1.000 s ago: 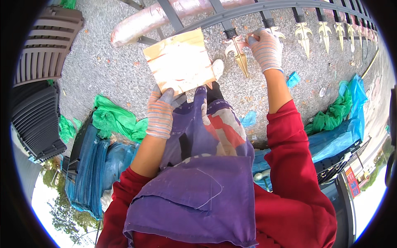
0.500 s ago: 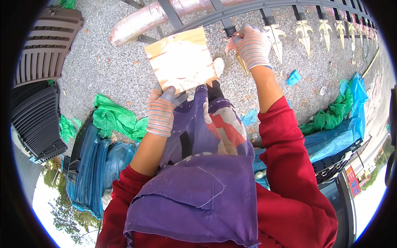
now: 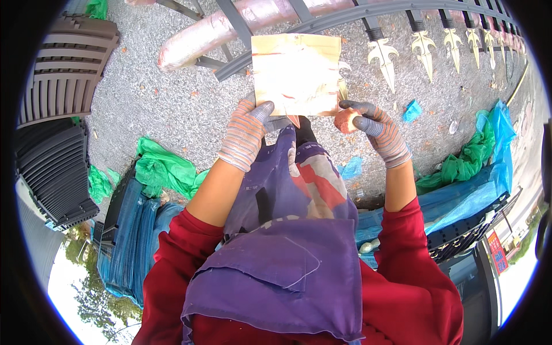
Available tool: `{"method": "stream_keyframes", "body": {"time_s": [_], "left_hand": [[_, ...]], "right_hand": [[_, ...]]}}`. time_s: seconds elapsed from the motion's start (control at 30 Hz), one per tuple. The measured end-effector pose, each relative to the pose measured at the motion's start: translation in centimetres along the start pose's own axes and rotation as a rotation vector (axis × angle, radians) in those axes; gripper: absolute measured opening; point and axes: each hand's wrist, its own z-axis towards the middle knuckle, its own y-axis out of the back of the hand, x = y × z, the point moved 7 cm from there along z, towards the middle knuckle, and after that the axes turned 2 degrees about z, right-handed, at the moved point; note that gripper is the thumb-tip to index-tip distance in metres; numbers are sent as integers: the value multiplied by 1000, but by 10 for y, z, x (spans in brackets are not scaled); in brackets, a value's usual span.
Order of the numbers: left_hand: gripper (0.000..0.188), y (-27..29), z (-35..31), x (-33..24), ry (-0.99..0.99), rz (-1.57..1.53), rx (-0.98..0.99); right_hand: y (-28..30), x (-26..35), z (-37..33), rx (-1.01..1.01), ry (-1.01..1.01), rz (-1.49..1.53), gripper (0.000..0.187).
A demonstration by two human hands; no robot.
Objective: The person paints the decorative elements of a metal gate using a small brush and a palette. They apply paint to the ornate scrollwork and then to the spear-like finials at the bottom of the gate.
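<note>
At the far left, a brown slatted panel [image 3: 68,69] and a dark stack of panels [image 3: 52,169] lie along the edge of the rough ground [image 3: 172,98]. Right of them come crumpled green sheeting [image 3: 164,169] and a blue-wrapped bundle [image 3: 129,241]; the wrap is probably there to guard the surfaces. Above, a pinkish wrapped roll [image 3: 198,43] runs under the dark fence panel [image 3: 322,23], perhaps as padding to lift it off the grit.

Your left hand [image 3: 246,133] is closed on the tan board [image 3: 296,75] by its lower left corner, your thumb on the face and your other fingers at or under the lower edge. Held there, most of the bright face is left uncovered and turned up to you; glare hides what is on it. The board blocks part of the fence panel's near edge, and one gold spearhead peeps out past its right edge.

At the board's lower right corner, your right hand [image 3: 382,135] pinches a reddish lump [image 3: 347,121] between thumb and fingers, leaving its near face bare. You can't tell whether lump and board touch.

Further right, more gold spearheads [image 3: 383,60] point toward you from the panel's near edge, clear of its bars and so easy to get at. A blue scrap [image 3: 412,111] lies on the ground below them.
</note>
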Motion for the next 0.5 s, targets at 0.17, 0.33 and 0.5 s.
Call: {"method": "stream_keyframes", "body": {"time_s": [0.17, 0.33, 0.5], "left_hand": [[25, -24, 10, 0, 85, -30, 166], [28, -50, 15, 5, 19, 243, 166], [27, -73, 42, -53, -664, 1190, 145]], "right_hand": [[1, -10, -15, -67, 12, 21, 35], [9, -14, -19, -209, 29, 77, 27], [70, -29, -56, -345, 121, 146, 21]]}}
